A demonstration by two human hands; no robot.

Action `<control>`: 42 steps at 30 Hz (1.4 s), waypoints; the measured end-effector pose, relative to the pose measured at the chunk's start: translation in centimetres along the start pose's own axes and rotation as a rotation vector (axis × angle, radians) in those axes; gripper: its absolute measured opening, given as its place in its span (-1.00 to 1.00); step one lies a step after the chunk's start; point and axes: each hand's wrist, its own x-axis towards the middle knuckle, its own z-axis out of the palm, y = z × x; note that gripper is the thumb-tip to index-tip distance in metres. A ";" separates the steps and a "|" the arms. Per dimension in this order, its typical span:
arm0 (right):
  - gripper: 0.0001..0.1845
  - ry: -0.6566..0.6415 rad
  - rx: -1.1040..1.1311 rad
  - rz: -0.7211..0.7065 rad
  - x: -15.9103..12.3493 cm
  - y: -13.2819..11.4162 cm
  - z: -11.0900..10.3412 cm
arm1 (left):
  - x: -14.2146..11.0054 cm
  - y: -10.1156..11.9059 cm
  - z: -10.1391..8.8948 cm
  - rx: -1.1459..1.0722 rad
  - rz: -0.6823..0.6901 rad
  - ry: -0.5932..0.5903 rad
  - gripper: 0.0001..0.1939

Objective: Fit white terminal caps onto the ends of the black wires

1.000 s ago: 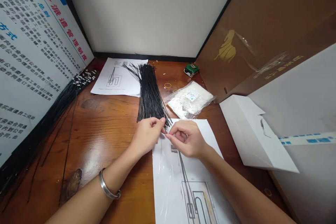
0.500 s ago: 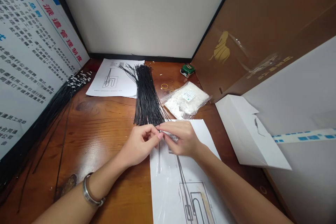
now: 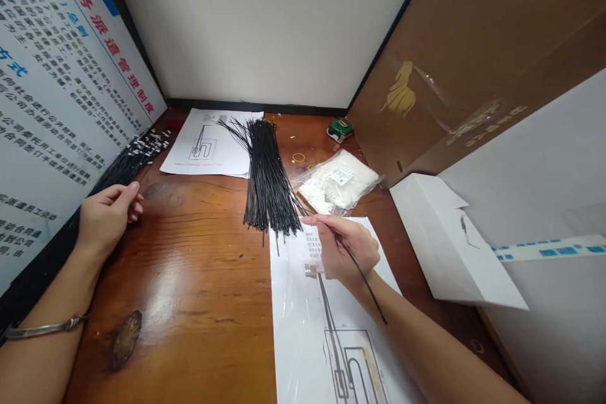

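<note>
My right hand (image 3: 348,246) is closed over the white sheet with the printed drawing (image 3: 298,341). A thin black wire (image 3: 362,274) comes out of it and trails down to the right along my wrist. The thumb and forefinger tips meet by the lower end of a large bundle of black wires (image 3: 267,183). At the left, my left hand (image 3: 106,218) has its fingers curled and thumb pressed against them; whatever it holds is hidden. It lies just in front of another pile of black wires, tipped with small white connectors (image 3: 146,142).
A clear bag of white pieces (image 3: 338,180) lies right of the bundle, with a green tape measure (image 3: 339,129) behind it. Another printed sheet (image 3: 203,161) is at the back left. A printed board (image 3: 52,76), a brown box (image 3: 426,63) and a folded white carton (image 3: 449,240) flank the table.
My hands were together in front of the bundle and have parted. My left hand moved far left to the connector pile. My right hand shifted slightly right, with a black wire now showing from it.
</note>
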 end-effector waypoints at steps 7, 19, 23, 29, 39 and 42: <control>-0.60 0.000 0.040 -0.127 0.3 0.0 -0.1 | 3.1 -1.3 -0.9 0.066 0.103 0.017 -0.76; -0.48 -0.216 0.100 -0.412 1.1 -0.7 -0.5 | -4.5 6.5 6.2 0.076 0.151 -0.396 -0.59; -0.63 -0.296 0.081 -0.490 1.0 -1.0 -0.5 | -9.2 7.5 11.2 -0.111 -0.071 -0.869 -0.45; -0.92 -0.361 0.064 -0.545 0.7 -1.3 0.0 | -10.2 6.5 13.9 -0.428 -0.286 -0.995 -0.62; -0.72 -0.265 0.001 -0.331 0.7 -0.4 0.1 | -10.3 5.4 13.6 -0.438 -0.182 -1.004 -0.75; -0.84 -0.244 -0.257 -0.135 0.7 1.1 0.2 | -10.3 5.5 13.5 -0.446 -0.177 -1.012 -0.76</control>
